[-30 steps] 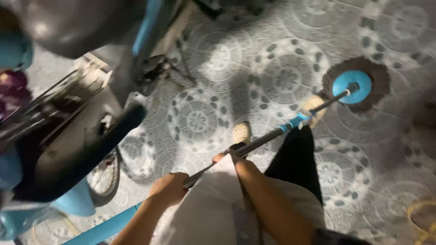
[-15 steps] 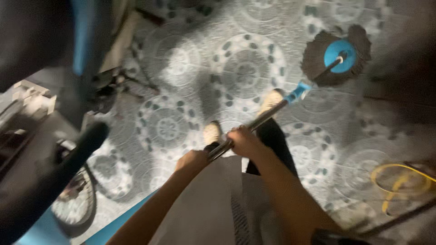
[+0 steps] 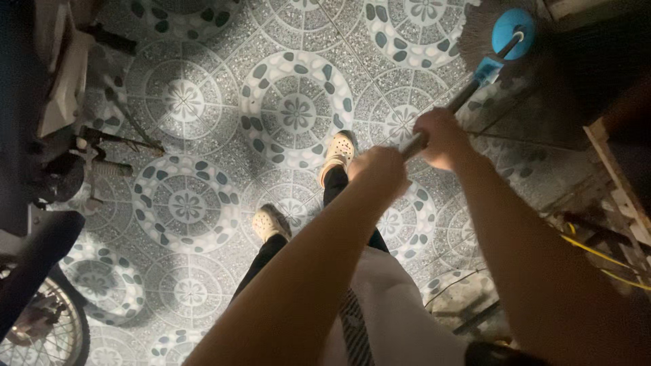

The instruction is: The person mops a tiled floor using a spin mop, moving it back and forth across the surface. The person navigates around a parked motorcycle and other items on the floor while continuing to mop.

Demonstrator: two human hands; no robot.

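Observation:
I hold a mop by its metal handle point(image 3: 456, 103) with both hands. My left hand point(image 3: 380, 169) grips the near end of the handle. A little farther along it, my right hand point(image 3: 441, 137) is closed around the shaft. The handle runs up and to the right to a blue joint and a round blue mop head point(image 3: 510, 26) with dark fringes, resting on the patterned tile floor point(image 3: 291, 108) at the top right. My feet in pale clogs point(image 3: 337, 153) stand below the hands.
A parked motorbike with footpegs and a kickstand point(image 3: 102, 156) lines the left side, and a spoked wheel point(image 3: 41, 325) shows at the bottom left. At the right is a dark raised ledge, wooden boards point(image 3: 620, 183) and a yellow cord point(image 3: 597, 254).
The mop head has swung farther up and to the right, near the dark ledge. Both hands moved right with the handle, and the view turned away from the motorbike.

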